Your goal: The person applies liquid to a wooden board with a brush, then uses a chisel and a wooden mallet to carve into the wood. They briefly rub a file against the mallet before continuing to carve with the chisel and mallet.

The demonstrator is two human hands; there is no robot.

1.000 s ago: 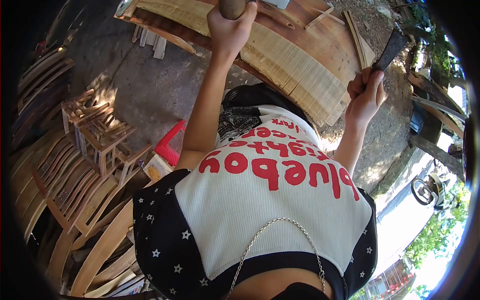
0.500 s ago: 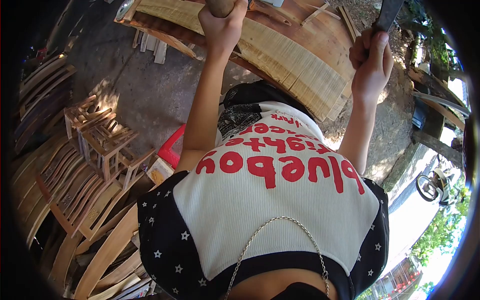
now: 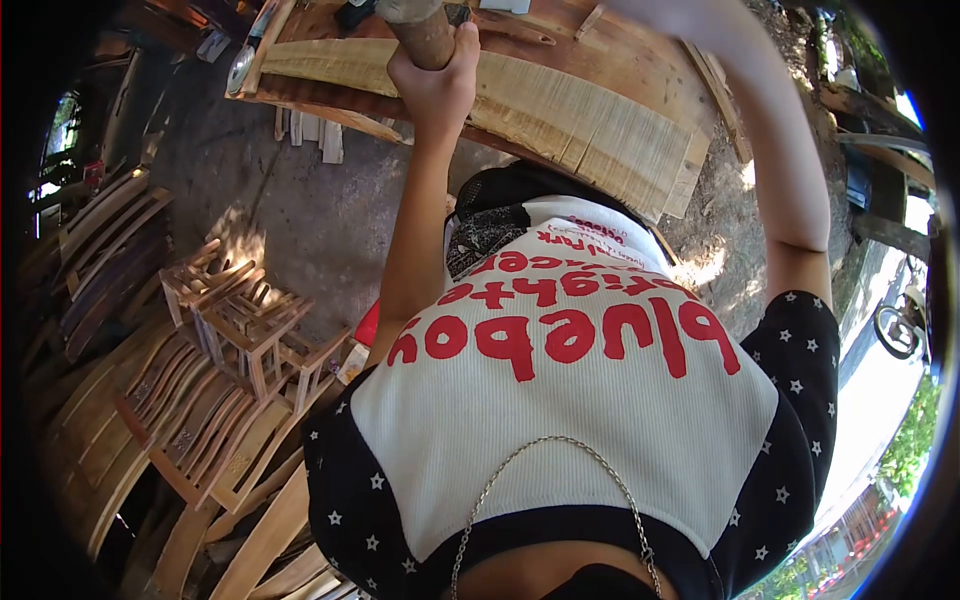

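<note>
My left hand [image 3: 440, 95] is wrapped round a thick, round wooden piece [image 3: 428, 42] with a wider, greyish end. This piece stands over the near edge of a wooden table, and its top meets the upper frame edge. Beneath it runs a long, pale curved plank [image 3: 580, 125] lying along the table. My right arm [image 3: 785, 150] reaches up and inward. The right hand is smeared at the top edge, with its fingers out of sight, so I cannot see what it holds.
The wooden table [image 3: 640, 75] carries small offcuts and a dark object [image 3: 355, 14]. To the left on the floor are stacked wooden frames [image 3: 240, 325], slatted chair parts [image 3: 195, 415] and curved boards [image 3: 110, 250]. A motorbike [image 3: 900, 325] stands far right.
My right hand, earlier gripping a dark flat-bladed tool at the right, has swung up and left to the top edge. My left hand and the wooden piece have lowered slightly in view.
</note>
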